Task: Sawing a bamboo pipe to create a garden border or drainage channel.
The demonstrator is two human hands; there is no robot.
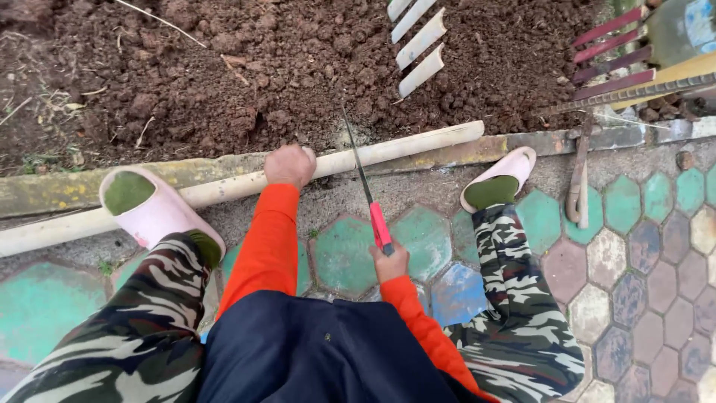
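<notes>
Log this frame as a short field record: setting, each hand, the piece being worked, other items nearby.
setting: hexagon-paved path beside a bed of dark soil
left hand: left hand pressed down on a long pale bamboo pole lying along the kerb
right hand: right hand grips a red-handled saw, blade across the pole
feet: pink slippers, the left one on the pole
nearby: cut pale strips on the soil

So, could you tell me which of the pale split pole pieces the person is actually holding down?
The long pole lying along the kerb, pressed by the left hand. The short pieces lie untouched on the soil beyond it.
</notes>
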